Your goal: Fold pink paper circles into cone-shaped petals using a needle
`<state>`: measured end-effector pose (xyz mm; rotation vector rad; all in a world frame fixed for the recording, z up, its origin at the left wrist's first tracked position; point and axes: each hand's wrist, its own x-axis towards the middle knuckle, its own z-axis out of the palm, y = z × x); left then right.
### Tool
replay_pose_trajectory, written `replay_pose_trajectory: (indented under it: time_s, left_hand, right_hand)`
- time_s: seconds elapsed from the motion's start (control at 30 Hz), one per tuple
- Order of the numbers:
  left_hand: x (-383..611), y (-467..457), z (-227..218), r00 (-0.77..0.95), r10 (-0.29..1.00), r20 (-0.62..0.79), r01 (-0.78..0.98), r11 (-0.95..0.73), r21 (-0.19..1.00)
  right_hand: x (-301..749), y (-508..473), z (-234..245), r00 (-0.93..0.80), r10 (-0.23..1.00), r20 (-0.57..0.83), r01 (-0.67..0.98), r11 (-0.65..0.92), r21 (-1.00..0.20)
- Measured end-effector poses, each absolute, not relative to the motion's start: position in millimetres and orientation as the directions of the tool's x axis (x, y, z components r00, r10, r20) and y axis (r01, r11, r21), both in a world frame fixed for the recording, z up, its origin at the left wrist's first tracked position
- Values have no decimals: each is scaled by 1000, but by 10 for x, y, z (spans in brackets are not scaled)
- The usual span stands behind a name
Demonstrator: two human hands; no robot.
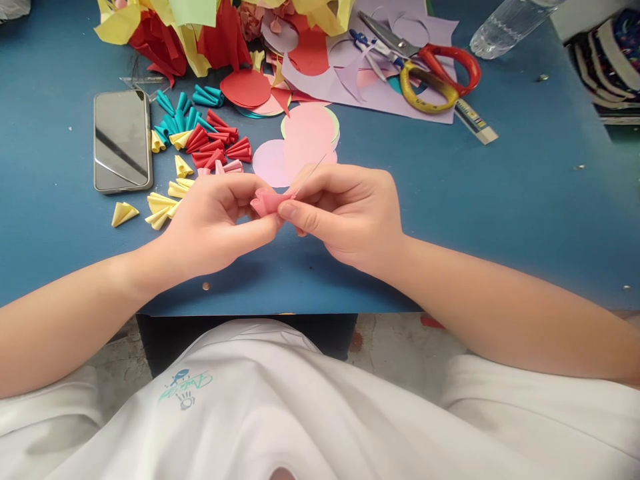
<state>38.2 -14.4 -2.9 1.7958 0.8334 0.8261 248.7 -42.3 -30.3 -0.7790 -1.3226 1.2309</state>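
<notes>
Between my two hands, above the front of the blue table, is a small folded pink paper cone (pixel 270 201). My left hand (pixel 220 217) pinches its wide, fluted end between thumb and fingers. My right hand (pixel 353 210) is closed at its narrow tip, thumb pressed against the forefinger. A thin needle-like wire (pixel 311 175) sticks up from the tip beside my right fingers; its lower end is hidden. Just behind my hands lie round paper discs in pink (pixel 311 137) and lilac (pixel 270 163). Yellow folded cones (pixel 163 208) lie beside my left hand.
Red cones (pixel 213 143) and teal cones (pixel 177 117) lie near a phone (pixel 123 141) at left. Scissors with red and yellow handles (pixel 435 83) rest on lilac paper (pixel 315 77), near a cutter (pixel 475 122). A clear bottle (pixel 510 30) and crumpled paper (pixel 160 40) are at the back.
</notes>
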Motion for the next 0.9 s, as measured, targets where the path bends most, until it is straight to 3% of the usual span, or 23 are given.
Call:
replay_pose_trajectory:
  time_s: [0.37,0.53,0.73,0.9]
  left_hand:
    - [388,-167,-57,538,786,303,185,-461,868]
    - [381,-156,-55,535,810,239,203,-398,895]
    - [378,-106,-85,525,810,263,119,-375,919]
    - [382,-116,-72,525,816,242,180,-384,905]
  right_hand:
    - [2452,-443,-301,-138,957,257,-205,226,-952]
    - [2461,-421,-324,-153,951,269,-257,225,-940]
    - [2512,-359,-340,-238,882,408,-297,334,-895]
    - [2493,-362,-318,-239,903,357,-303,280,-911]
